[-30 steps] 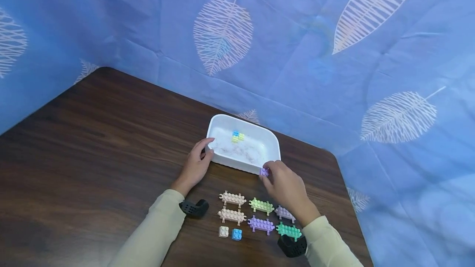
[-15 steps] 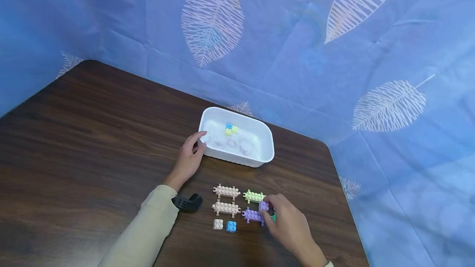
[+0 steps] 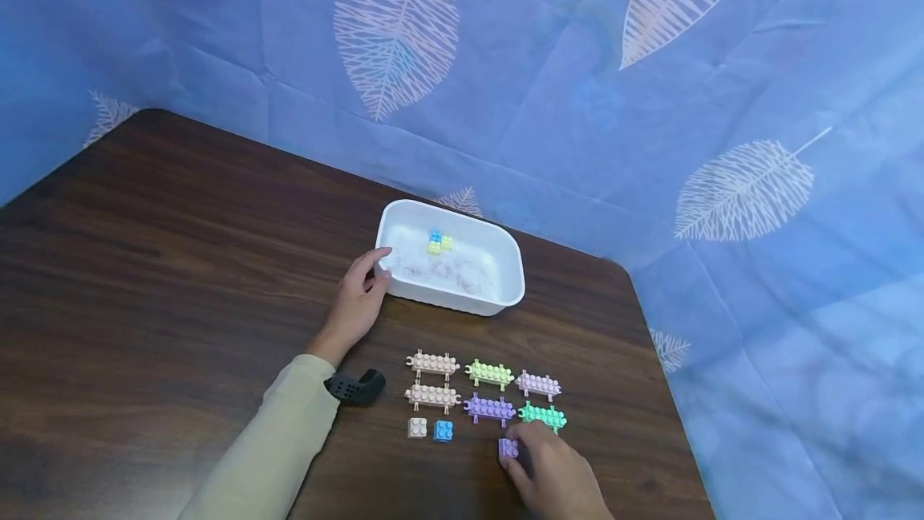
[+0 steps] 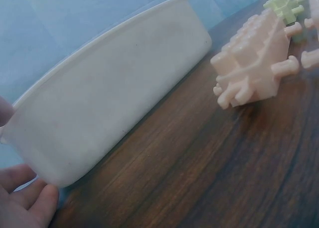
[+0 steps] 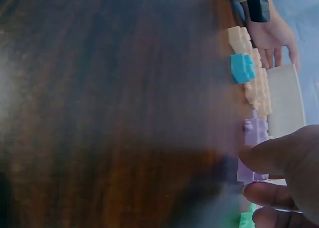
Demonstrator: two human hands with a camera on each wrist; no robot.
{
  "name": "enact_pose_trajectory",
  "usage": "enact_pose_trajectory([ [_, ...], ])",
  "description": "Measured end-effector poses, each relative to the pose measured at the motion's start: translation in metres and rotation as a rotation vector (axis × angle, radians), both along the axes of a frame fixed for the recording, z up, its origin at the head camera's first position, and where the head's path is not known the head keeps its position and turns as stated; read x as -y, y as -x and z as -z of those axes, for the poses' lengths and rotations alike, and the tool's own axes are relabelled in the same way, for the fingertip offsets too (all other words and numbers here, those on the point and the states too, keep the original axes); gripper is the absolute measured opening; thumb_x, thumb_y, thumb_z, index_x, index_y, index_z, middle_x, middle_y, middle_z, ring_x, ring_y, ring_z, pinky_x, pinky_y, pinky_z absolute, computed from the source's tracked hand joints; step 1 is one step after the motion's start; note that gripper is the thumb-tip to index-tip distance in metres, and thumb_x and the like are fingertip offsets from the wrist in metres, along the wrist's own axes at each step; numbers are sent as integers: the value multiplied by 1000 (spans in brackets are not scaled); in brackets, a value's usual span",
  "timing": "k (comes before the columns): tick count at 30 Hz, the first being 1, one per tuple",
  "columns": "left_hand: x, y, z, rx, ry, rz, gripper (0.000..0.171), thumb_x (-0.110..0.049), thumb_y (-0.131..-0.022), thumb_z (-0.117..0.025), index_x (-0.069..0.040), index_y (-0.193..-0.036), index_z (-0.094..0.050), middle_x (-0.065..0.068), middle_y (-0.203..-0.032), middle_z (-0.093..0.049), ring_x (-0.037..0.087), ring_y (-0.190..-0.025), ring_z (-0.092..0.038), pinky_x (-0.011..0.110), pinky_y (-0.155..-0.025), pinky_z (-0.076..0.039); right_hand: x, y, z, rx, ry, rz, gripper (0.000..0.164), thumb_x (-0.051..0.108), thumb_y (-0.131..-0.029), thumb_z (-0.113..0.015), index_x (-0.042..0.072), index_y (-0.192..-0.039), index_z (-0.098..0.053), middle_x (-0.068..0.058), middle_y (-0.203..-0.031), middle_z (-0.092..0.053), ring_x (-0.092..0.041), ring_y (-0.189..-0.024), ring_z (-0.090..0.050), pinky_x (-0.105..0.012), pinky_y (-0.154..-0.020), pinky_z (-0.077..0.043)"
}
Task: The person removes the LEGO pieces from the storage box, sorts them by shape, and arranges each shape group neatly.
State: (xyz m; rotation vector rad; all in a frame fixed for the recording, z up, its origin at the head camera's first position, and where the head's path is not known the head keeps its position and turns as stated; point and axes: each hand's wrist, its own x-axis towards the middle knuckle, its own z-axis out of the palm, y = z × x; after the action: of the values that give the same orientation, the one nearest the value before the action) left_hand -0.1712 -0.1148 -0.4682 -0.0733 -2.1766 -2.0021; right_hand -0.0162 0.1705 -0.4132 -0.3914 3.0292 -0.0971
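Observation:
My right hand (image 3: 556, 473) pinches a small square purple building block (image 3: 508, 448) between thumb and fingers, low over the table's near part or on it; I cannot tell which. My left hand (image 3: 350, 305) grips the left end of a white plastic tub (image 3: 440, 296), its fingers at the rim and side wall. Inside the tub lie a blue block (image 3: 435, 237) and yellow blocks (image 3: 435, 248). Near the right hand are a long purple block (image 3: 489, 408) and a long green block (image 3: 543, 416). A peach square block (image 3: 417, 428) and a blue square block (image 3: 443, 431) sit to its left.
Two long peach blocks (image 3: 433, 396), a long lime block (image 3: 491, 374) and a long pale pink block (image 3: 537, 385) lie in rows before the tub. The dark wooden table (image 3: 202, 263) meets a blue leaf-patterned curtain (image 3: 527, 87) behind.
My right hand has brought the square purple block from the tub's front right corner toward the table's near part, below the rows. The left hand stays at the tub. The camera view has shifted.

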Motion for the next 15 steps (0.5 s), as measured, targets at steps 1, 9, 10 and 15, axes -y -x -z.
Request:
enact_pose_trajectory([
  [1,0,0,1,-1,1,2,40,-14,-99,-45,-10,-138,-46,12,-147,-36,25,-137,-31,44,-107,-38,0,0,1,23,1,-1,19,28,-80,-73,23,-93,-60,11,-97,-59,-6,-87,-59,-31,-67,-53],
  [9,2,-1,1,-8,5,-9,40,-14,-98,-45,-10,-138,-46,12,-146,-36,26,-137,-33,45,-106,-39,0,3,7,9,-3,-5,19,28,-81,-72,22,-95,-62,12,-93,-58,-4,-81,-57,-29,-60,-49],
  [10,2,-1,1,-5,3,-8,40,-14,-98,-45,-10,-138,-47,12,-147,-36,26,-137,-33,45,-106,-38,0,3,7,9,-5,-5,19,28,-81,-72,21,-95,-62,11,-93,-59,-4,-82,-58,-29,-60,-50],
  [15,1,-2,-2,10,-7,1,39,-17,-99,-45,-13,-138,-47,10,-147,-36,24,-137,-32,43,-106,-38,-1,4,7,27,-11,9,20,28,-81,-72,20,-97,-62,10,-96,-60,-7,-85,-60,-30,-63,-51],
])
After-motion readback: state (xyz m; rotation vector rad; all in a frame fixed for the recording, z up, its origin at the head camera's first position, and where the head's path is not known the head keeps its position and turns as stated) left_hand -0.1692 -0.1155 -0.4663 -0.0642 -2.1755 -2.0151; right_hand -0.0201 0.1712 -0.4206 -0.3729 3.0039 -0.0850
